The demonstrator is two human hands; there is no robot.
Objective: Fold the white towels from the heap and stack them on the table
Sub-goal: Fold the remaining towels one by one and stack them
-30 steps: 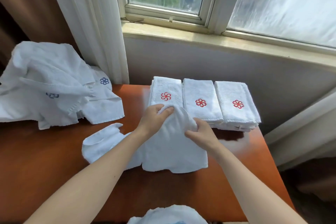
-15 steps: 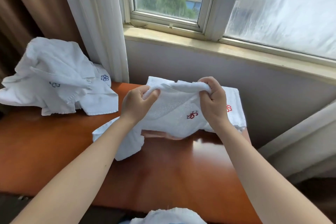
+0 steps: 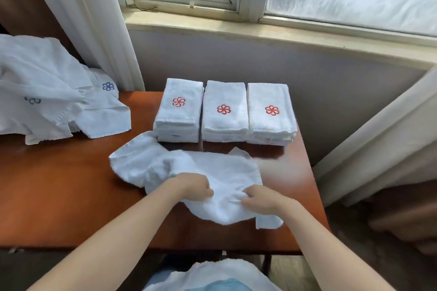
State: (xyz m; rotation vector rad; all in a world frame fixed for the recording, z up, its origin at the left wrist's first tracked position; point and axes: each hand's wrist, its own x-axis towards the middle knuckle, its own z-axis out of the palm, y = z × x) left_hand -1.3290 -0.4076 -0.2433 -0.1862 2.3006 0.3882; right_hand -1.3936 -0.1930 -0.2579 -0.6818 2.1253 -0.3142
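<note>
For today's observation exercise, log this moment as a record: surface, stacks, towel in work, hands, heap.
surface: wooden table
folded stacks: three side by side, red emblems on top
loose towel: crumpled, in front of the stacks
left hand: grips loose towel
right hand: grips loose towel
heap: unfolded towels, far left, blue emblems

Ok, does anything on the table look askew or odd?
Only the crumpled white towel gripped by the left hand and right hand lies skewed on the brown wooden table; the three folded white towel stacks behind look neat.
</note>
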